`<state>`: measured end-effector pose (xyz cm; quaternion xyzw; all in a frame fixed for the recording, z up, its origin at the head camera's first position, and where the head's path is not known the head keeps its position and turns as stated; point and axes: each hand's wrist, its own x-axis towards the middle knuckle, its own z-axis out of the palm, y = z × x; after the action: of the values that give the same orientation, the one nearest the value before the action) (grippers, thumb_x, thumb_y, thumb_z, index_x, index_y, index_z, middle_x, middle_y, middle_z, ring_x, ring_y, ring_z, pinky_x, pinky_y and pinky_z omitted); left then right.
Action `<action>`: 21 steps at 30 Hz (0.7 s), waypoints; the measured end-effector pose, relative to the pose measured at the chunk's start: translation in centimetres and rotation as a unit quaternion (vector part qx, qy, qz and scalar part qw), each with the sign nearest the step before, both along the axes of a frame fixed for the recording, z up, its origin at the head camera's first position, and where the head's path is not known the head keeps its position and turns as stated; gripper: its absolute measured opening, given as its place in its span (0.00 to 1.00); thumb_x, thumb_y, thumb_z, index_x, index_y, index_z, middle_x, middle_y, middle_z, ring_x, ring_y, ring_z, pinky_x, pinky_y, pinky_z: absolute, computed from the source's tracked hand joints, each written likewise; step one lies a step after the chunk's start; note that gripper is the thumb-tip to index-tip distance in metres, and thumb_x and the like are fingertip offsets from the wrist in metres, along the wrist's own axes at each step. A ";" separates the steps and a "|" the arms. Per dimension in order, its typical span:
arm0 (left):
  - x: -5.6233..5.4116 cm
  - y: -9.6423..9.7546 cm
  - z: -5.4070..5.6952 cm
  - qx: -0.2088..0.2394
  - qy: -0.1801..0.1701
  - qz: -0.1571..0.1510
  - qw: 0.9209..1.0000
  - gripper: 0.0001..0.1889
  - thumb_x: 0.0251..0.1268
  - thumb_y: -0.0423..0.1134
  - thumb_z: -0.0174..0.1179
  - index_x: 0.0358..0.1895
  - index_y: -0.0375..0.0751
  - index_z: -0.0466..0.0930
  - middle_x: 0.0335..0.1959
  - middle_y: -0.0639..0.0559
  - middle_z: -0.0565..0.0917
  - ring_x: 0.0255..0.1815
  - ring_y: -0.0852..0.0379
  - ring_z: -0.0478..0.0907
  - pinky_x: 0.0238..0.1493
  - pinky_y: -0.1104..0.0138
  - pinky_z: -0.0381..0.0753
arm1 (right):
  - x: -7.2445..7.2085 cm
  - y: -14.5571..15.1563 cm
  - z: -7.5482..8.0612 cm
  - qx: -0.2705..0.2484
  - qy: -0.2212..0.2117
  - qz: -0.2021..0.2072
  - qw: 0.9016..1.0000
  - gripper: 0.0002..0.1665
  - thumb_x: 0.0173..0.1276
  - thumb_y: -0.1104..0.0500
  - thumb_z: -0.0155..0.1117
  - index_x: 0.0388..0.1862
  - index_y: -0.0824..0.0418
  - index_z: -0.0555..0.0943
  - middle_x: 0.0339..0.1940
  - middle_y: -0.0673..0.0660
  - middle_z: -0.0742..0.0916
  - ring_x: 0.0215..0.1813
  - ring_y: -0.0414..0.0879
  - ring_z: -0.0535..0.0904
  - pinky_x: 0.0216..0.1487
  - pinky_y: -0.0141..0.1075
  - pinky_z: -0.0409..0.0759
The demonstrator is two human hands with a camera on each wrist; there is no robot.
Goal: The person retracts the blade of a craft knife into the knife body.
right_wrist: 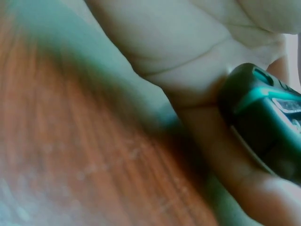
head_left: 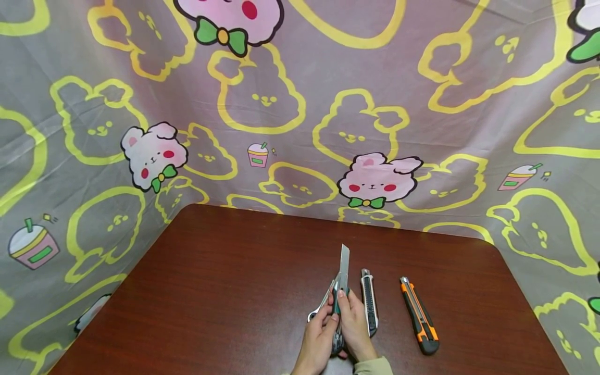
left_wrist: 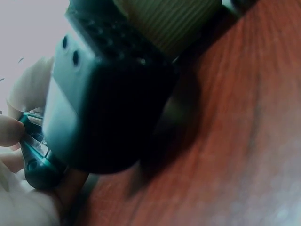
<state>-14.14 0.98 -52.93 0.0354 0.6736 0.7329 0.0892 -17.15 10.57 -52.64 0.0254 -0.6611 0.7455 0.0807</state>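
Both hands meet on a green-and-black utility knife (head_left: 337, 342) near the table's front edge. Its long silver blade (head_left: 344, 265) sticks out, pointing away toward the back. My left hand (head_left: 316, 337) pinches the knife from the left side, fingertips on the handle. From the right, my right hand (head_left: 356, 324) grips it with the thumb laid along the top near the blade end. In the right wrist view, the handle's rounded butt (right_wrist: 254, 113) rests against the fingers. The left wrist view shows the handle (left_wrist: 42, 172) at the fingers, partly hidden by a dark box.
A white-and-black utility knife (head_left: 369, 302) lies just right of the hands, with an orange-and-black one (head_left: 419, 315) farther right. Left of the hands is a thin silver tool with a ringed end (head_left: 311, 316). Patterned cloth (head_left: 300, 151) walls the brown table (head_left: 225, 281).
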 end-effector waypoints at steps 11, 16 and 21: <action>-0.1 0.0 0.2 -0.002 -0.005 -0.002 1.000 0.14 0.72 0.40 0.49 0.55 0.37 0.75 0.37 0.45 0.85 0.19 0.57 0.80 0.15 0.61 0.82 | -0.1 -0.1 -0.2 -0.006 0.003 -0.006 1.000 0.20 0.79 0.61 0.42 0.47 0.80 0.72 0.30 0.49 0.80 0.33 0.35 0.76 0.38 0.26 0.78; -0.1 0.0 0.1 -0.003 -0.004 -0.003 1.000 0.15 0.72 0.40 0.49 0.54 0.36 0.75 0.38 0.44 0.85 0.19 0.57 0.80 0.15 0.61 0.82 | -0.1 0.0 -0.2 -0.002 -0.002 -0.009 1.000 0.19 0.78 0.61 0.43 0.48 0.79 0.73 0.30 0.50 0.80 0.33 0.35 0.77 0.38 0.26 0.78; -0.1 -0.1 0.0 -0.008 0.000 0.000 1.000 0.14 0.72 0.40 0.50 0.53 0.37 0.76 0.37 0.44 0.85 0.21 0.59 0.81 0.15 0.62 0.82 | 0.1 0.0 0.0 0.008 0.001 -0.007 1.000 0.19 0.78 0.61 0.43 0.48 0.80 0.73 0.31 0.50 0.80 0.34 0.36 0.77 0.39 0.26 0.77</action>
<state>-14.23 0.93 -52.94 0.0345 0.6795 0.7273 0.0897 -17.03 10.52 -52.66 0.0223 -0.6672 0.7396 0.0861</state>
